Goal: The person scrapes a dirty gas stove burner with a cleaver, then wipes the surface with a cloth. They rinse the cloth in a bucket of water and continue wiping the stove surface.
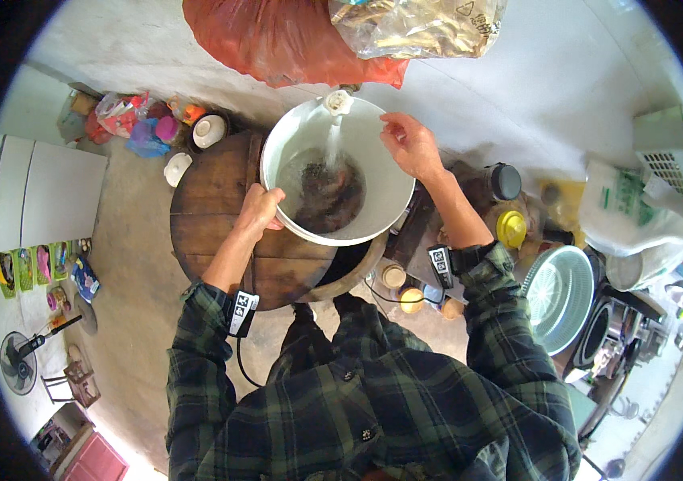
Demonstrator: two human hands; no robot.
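Observation:
A white plastic bucket (386, 201) stands tilted slightly towards me over a round wooden lid. Water (333, 141) runs into it from a tap with a pale star-shaped knob (337, 103). Dark brownish contents (326, 195) lie under the water at the bottom; what they are is unclear. My left hand (262, 208) grips the bucket's left rim, thumb on top. My right hand (410, 146) hovers by the right rim, its fingers loosely curled and apart, with nothing visible in them.
The wooden lid (209, 210) partly covers a large round vessel (371, 264). Red (269, 42) and clear (419, 27) plastic bags hang above the tap. To the right are jars (393, 276), a yellow-lidded container (510, 228) and a pale green colander (559, 300). Bowls (209, 130) stand at left.

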